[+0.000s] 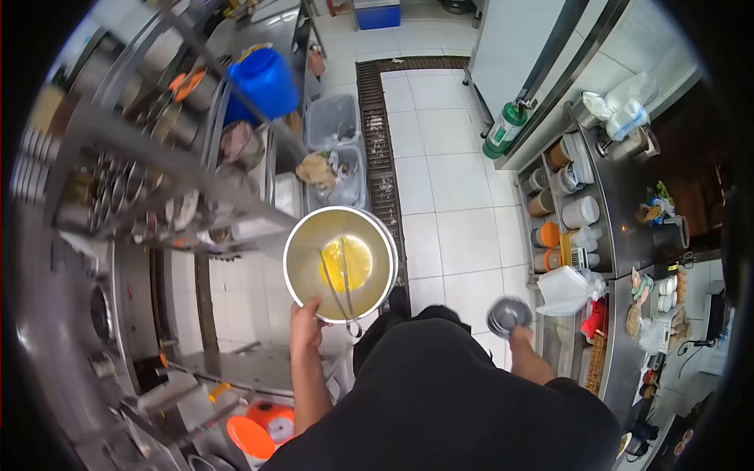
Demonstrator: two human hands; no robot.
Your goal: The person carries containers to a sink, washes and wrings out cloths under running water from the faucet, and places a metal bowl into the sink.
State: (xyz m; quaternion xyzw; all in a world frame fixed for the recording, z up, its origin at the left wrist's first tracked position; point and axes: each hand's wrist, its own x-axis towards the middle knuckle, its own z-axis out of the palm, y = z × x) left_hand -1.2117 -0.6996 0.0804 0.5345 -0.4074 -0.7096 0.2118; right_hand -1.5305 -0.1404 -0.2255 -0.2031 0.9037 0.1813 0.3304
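Note:
My left hand (306, 320) is closed on the rim of a deep, light-coloured metal pot (302, 251), carried in front of my body. A pool of yellow liquid (357, 263) lies at its bottom. Tongs (349, 297) lean inside, their looped end sticking out over the near rim. Out to my right, my right hand (521, 342) grips a small round grey bowl (506, 314); whether it is one bowl or a stack I cannot tell. Most of the right fingers are hidden behind it.
Metal racks (181, 177) with kitchenware stand left. Clear bins (331, 124) with waste sit beside the floor drain grate (377, 133). A green cylinder (505, 129) stands by the right wall, near a steel counter (620, 212) with shelved tubs. An orange scale (275, 420) is lower left.

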